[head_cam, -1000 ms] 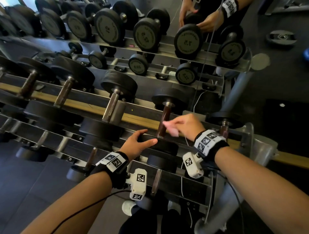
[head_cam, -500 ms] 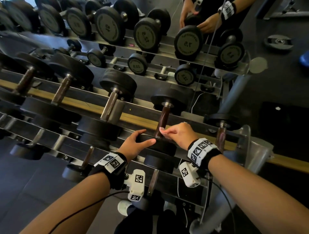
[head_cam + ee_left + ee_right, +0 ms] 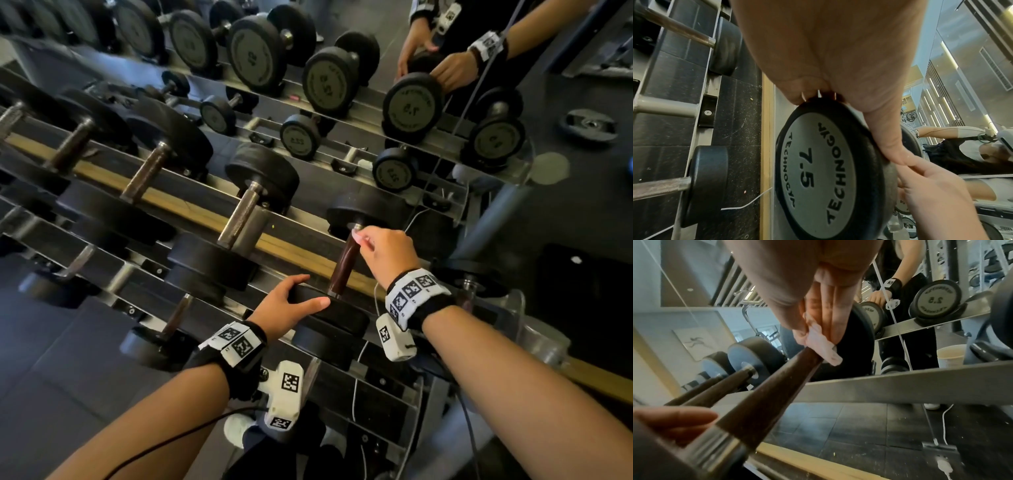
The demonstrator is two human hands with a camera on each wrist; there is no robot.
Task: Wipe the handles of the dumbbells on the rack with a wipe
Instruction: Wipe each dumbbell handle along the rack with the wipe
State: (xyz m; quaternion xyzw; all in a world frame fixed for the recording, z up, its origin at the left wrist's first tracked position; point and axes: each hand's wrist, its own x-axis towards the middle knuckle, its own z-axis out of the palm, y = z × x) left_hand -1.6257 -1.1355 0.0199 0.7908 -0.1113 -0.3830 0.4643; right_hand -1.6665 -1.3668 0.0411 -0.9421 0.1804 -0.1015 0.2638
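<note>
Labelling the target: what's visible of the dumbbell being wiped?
The dumbbell rests on the rack, one of a row: two black round heads, a grey end plate reading TECHNOGYM 7.5, and a dark brown handle with silvery collars. The left hand grips its near head; the right hand pinches a pale pink wipe against the handle's far end.

The right hand (image 3: 387, 253) hides most of the wipe (image 3: 824, 347) and the far end of the handle (image 3: 344, 263).

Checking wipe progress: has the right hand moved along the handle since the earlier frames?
Yes. The right hand slid up the handle to its far end.
</note>
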